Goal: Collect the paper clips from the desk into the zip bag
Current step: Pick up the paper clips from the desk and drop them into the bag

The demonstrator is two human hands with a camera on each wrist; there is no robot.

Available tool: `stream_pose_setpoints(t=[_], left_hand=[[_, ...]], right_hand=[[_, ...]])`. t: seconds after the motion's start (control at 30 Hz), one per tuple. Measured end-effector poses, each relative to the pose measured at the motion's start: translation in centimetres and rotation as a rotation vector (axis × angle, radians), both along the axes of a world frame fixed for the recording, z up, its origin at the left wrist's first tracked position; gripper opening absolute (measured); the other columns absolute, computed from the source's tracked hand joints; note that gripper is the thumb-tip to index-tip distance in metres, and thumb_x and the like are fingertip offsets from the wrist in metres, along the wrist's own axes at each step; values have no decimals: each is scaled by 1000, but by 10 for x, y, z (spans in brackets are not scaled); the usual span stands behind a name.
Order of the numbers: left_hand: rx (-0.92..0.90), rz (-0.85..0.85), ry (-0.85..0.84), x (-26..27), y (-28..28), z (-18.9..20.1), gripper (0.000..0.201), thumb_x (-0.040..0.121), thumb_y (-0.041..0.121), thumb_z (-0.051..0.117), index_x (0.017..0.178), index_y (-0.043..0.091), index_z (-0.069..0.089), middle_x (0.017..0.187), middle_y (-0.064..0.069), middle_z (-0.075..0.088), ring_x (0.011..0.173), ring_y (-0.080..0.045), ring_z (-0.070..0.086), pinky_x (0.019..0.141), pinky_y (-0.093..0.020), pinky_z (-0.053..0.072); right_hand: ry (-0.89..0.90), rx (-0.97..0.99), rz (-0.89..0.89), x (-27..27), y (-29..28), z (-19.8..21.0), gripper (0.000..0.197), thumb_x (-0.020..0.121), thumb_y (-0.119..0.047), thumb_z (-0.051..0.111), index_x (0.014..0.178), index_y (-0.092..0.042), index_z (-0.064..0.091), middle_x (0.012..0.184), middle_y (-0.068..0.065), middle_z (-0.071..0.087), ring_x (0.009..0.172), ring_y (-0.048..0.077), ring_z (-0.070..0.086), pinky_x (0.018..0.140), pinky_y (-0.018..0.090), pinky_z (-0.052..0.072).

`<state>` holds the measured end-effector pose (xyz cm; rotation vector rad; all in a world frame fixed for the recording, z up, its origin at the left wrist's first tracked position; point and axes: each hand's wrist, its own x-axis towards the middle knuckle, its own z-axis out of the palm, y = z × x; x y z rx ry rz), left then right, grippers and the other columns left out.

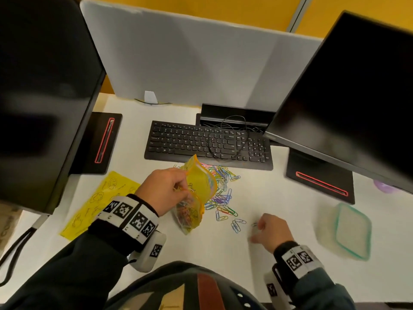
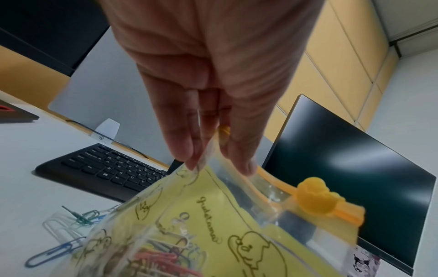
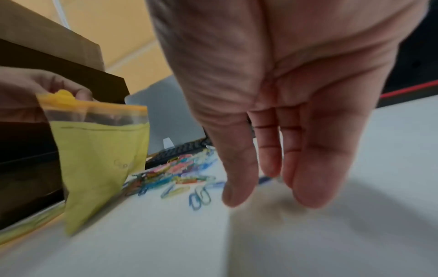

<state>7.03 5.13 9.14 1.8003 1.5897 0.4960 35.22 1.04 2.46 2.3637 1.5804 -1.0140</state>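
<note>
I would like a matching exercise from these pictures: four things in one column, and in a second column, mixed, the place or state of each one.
Things:
1. zip bag
2. loose paper clips
3. keyboard
4. plastic container

Places or states:
A. on the desk at the far right, past the right hand
B. pinched at its top edge by the left hand
C. scattered on the desk between bag and keyboard
D. lying behind the clips, a black cable across it

Pairs: 1-B, 2-C, 3-D, 4-A
</note>
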Motion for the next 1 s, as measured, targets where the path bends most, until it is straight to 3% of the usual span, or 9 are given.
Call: stream_pose_setpoints(t=[0.13, 0.23, 0.37, 0.53, 0.67, 0.77, 0.83, 0.9, 1.0], left_hand=[[-24, 11, -22, 2, 0, 0, 9, 70, 12, 73, 67, 14, 65, 96, -5, 68, 103, -20, 60, 83, -40, 51], [2, -1, -39, -1, -2, 2, 11, 69, 13, 75, 65, 13, 65, 92, -7, 68, 94, -22, 63, 77, -41, 52], [18, 22, -26, -8, -3, 1, 10, 69, 13, 75, 66, 11, 65, 95, -4, 69, 102, -15, 61, 79, -36, 52], [25, 11, -6, -8, -1, -2, 11, 69, 11, 72, 63, 15, 64, 94, 3, 68, 107, -10, 59, 81, -28, 49], [29, 27, -29, -9, -2, -2, 13, 68, 15, 76, 62, 14, 64, 87, 3, 68, 106, -6, 57, 81, -30, 50], [28, 45, -26, -14, -3, -1, 16, 67, 19, 78, 64, 13, 64, 86, 0, 68, 106, -1, 54, 82, -32, 51], [27, 50, -17, -17, -4, -1, 16, 68, 19, 78, 64, 12, 64, 86, 3, 66, 108, -2, 54, 83, -31, 51], [24, 41, -14, -17, -5, 0, 15, 68, 18, 78, 64, 13, 64, 84, 6, 63, 109, -3, 53, 83, -29, 50], [28, 38, -22, -17, -5, 1, 15, 68, 17, 77, 65, 13, 63, 84, 7, 60, 107, -3, 53, 84, -28, 49]], right_hand=[[36, 111, 6, -14, 4, -16, 14, 72, -13, 72, 81, -18, 62, 89, 6, 67, 86, 23, 61, 77, 24, 48], [18, 218, 77, -25, 15, -22, 8, 78, -11, 65, 81, -17, 62, 94, 11, 68, 90, 28, 62, 74, 24, 44], [-85, 244, 84, -9, 16, -22, 25, 83, -8, 58, 109, -9, 58, 109, 12, 57, 98, 30, 58, 79, 28, 44], [-118, 224, 213, -18, 17, -22, 20, 84, -6, 49, 98, -8, 64, 102, 13, 64, 94, 29, 59, 76, 28, 43], [49, 317, 158, -41, 38, -17, 22, 84, -6, 55, 102, -11, 65, 105, 13, 67, 99, 29, 62, 79, 25, 44], [222, 226, 368, -47, 47, -11, 80, 68, -19, 79, 137, -26, 39, 144, 9, 38, 127, 26, 41, 103, 31, 37], [90, 84, 636, -45, 47, -7, 106, 61, -21, 83, 144, -39, 21, 158, 1, 5, 137, 25, 19, 110, 43, 32], [-28, 20, 763, -39, 47, -10, 101, 64, -17, 80, 143, -43, 21, 158, -3, -1, 139, 25, 13, 111, 43, 31], [-19, 15, 741, -29, 46, -17, 82, 73, -15, 72, 140, -40, 33, 158, -3, 10, 142, 24, 14, 114, 37, 25]])
